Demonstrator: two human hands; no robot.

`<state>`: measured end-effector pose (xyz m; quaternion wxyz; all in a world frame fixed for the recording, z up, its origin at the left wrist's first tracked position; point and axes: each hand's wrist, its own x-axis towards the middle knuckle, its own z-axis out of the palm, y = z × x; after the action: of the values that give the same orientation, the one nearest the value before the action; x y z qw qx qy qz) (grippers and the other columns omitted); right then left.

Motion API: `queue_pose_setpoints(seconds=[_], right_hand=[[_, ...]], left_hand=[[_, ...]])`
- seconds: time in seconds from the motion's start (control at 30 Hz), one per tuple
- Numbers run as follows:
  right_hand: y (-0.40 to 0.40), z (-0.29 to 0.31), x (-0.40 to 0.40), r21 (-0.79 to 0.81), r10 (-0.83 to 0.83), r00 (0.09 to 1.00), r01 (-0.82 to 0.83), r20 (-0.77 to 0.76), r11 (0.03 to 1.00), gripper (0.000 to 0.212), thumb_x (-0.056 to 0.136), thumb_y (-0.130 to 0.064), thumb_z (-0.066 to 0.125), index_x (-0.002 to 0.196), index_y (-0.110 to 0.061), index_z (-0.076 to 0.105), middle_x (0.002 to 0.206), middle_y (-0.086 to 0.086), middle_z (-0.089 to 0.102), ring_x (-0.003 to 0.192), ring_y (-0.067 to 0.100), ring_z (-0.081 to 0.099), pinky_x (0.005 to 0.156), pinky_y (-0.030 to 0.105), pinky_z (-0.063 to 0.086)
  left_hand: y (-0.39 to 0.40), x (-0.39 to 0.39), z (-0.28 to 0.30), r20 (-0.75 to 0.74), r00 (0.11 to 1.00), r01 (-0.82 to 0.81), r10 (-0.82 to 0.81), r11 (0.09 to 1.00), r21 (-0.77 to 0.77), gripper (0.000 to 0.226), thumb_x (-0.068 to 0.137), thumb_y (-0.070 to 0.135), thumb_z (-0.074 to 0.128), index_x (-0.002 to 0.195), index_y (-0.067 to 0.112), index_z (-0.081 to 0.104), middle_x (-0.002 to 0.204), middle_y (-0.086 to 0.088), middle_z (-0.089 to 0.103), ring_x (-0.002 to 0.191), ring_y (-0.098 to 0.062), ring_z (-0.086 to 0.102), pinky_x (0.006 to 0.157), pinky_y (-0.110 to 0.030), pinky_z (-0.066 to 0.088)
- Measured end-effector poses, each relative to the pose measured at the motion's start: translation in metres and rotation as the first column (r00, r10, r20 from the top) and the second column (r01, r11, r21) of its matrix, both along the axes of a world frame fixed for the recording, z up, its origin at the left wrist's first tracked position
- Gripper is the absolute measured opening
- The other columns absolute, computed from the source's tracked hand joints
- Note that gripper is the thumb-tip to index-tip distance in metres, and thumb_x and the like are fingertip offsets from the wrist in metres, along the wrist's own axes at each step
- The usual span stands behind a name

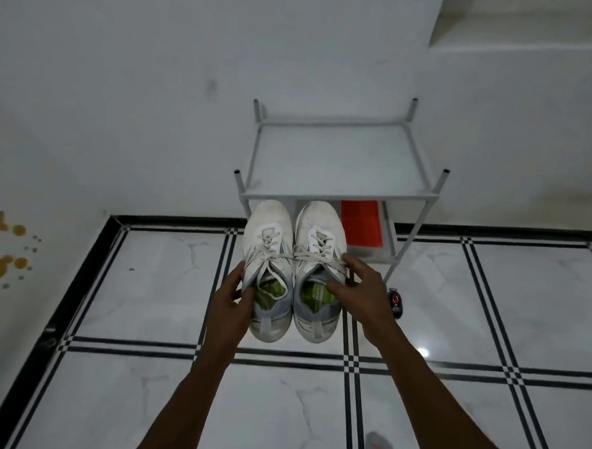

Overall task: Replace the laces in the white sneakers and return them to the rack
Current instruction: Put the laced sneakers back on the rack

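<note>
I hold the two white sneakers side by side, toes pointing away from me toward the rack [327,191]. My left hand [230,301] grips the left sneaker [270,236] at its outer side, my thumb hooked inside the collar over the green insole, fingers [239,273] curled round the shoe. My right hand [366,296] holds the right sneaker [319,236], fingers spread and curled over the collar and the outer side. Both shoes are laced with pale laces [300,255], loosely tied. The toes overlap the front rail of the rack's top shelf; I cannot tell whether they touch it. An orange box [361,224] sits on the lower shelf. On the tiled floor [147,285] beside the rack's front right leg lies a small black and red gadget [395,303]
</note>
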<state>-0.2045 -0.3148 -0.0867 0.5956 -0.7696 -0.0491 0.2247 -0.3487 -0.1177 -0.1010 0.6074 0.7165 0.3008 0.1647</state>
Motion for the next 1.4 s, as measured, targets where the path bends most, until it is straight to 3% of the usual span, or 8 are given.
queue_pose_setpoints(seconds=[0.17, 0.27, 0.4, 0.6, 0.8, 1.0, 1.2, 1.4], right_hand=[[0.017, 0.075, 0.021, 0.036, -0.006, 0.997, 0.003, 0.074, 0.999, 0.054, 0.079, -0.016, 0.081, 0.129, -0.023, 0.06, 0.113, -0.014, 0.064, 0.109, 0.008, 0.061, 0.08, 0.018, 0.053], [0.029, 0.103, 0.051, 0.029, -0.001, 0.991, -0.003, 0.136, 1.0, 0.047, 0.079, -0.017, 0.081, 0.122, -0.025, 0.062, 0.102, -0.015, 0.066, 0.104, 0.012, 0.065, 0.086, 0.029, 0.057], [0.05, 0.117, 0.117, -0.003, -0.01, 0.989, 0.011, 0.148, 1.0, 0.062, 0.078, -0.021, 0.082, 0.135, -0.014, 0.058, 0.126, 0.001, 0.065, 0.108, 0.014, 0.063, 0.093, 0.033, 0.055], [0.089, 0.086, 0.23, -0.049, 0.017, 0.993, -0.011, 0.116, 0.999, 0.067, 0.078, -0.028, 0.081, 0.139, -0.015, 0.055, 0.134, 0.002, 0.06, 0.111, 0.012, 0.059, 0.098, 0.036, 0.054], [0.124, 0.044, 0.311, -0.067, 0.044, 0.998, -0.041, 0.044, 0.997, 0.065, 0.08, -0.026, 0.08, 0.139, -0.013, 0.055, 0.134, 0.004, 0.06, 0.105, 0.011, 0.058, 0.096, 0.035, 0.055], [0.139, 0.015, 0.35, -0.079, 0.082, 0.996, -0.08, 0.021, 0.994, 0.069, 0.077, -0.041, 0.08, 0.138, -0.018, 0.057, 0.134, -0.001, 0.06, 0.112, 0.009, 0.059, 0.088, 0.02, 0.049], [0.134, 0.01, 0.346, -0.035, 0.139, 0.989, -0.141, -0.046, 0.989, 0.074, 0.082, -0.038, 0.077, 0.148, -0.026, 0.045, 0.144, -0.004, 0.054, 0.125, 0.013, 0.057, 0.107, 0.037, 0.048], [0.114, 0.023, 0.311, -0.019, 0.007, 0.999, -0.007, 0.049, 1.0, 0.062, 0.089, -0.043, 0.071, 0.144, -0.021, 0.051, 0.14, -0.001, 0.058, 0.126, 0.012, 0.056, 0.105, 0.03, 0.048]], left_hand=[[0.025, 0.031, 0.064, 0.025, 0.999, 0.025, -0.025, 1.0, 0.016, 0.044, 0.099, 0.03, 0.058, 0.143, 0.036, 0.055, 0.136, 0.011, 0.064, 0.12, -0.015, 0.063, 0.1, -0.045, 0.055], [0.037, 0.064, 0.09, 0.034, 0.999, 0.026, -0.026, 1.0, 0.016, 0.045, 0.096, 0.032, 0.056, 0.141, 0.038, 0.056, 0.134, 0.01, 0.065, 0.118, -0.015, 0.065, 0.1, -0.048, 0.055], [0.056, 0.131, 0.105, 0.036, 0.998, 0.043, -0.044, 0.998, 0.037, 0.043, 0.097, 0.02, 0.054, 0.137, 0.034, 0.06, 0.13, 0.009, 0.068, 0.119, -0.013, 0.065, 0.103, -0.047, 0.053], [0.087, 0.24, 0.086, 0.001, 1.0, 0.026, -0.026, 0.999, 0.022, 0.034, 0.104, 0.01, 0.048, 0.127, 0.031, 0.062, 0.11, 0.02, 0.071, 0.102, 0.001, 0.068, 0.075, -0.014, 0.055], [0.122, 0.318, 0.049, -0.087, 0.996, 0.033, -0.029, 0.998, 0.05, 0.031, 0.105, 0.018, 0.049, 0.13, 0.028, 0.065, 0.107, 0.013, 0.074, 0.097, -0.007, 0.071, 0.074, -0.018, 0.056], [0.14, 0.352, 0.034, -0.14, 0.99, 0.002, 0.003, 0.999, 0.033, 0.031, 0.104, 0.031, 0.052, 0.133, 0.032, 0.063, 0.108, 0.004, 0.075, 0.101, -0.024, 0.071, 0.088, -0.045, 0.058], [0.135, 0.349, 0.044, -0.177, 0.983, -0.067, 0.056, 0.996, -0.055, 0.038, 0.1, 0.019, 0.06, 0.137, 0.029, 0.058, 0.128, 0.003, 0.065, 0.102, -0.013, 0.067, 0.078, -0.028, 0.055], [0.099, 0.328, 0.065, 0.058, 0.965, -0.255, 0.254, 0.871, 0.419, 0.029, 0.099, 0.028, 0.065, 0.128, 0.026, 0.062, 0.127, 0.002, 0.056, 0.117, -0.02, 0.055, 0.093, -0.042, 0.053]])
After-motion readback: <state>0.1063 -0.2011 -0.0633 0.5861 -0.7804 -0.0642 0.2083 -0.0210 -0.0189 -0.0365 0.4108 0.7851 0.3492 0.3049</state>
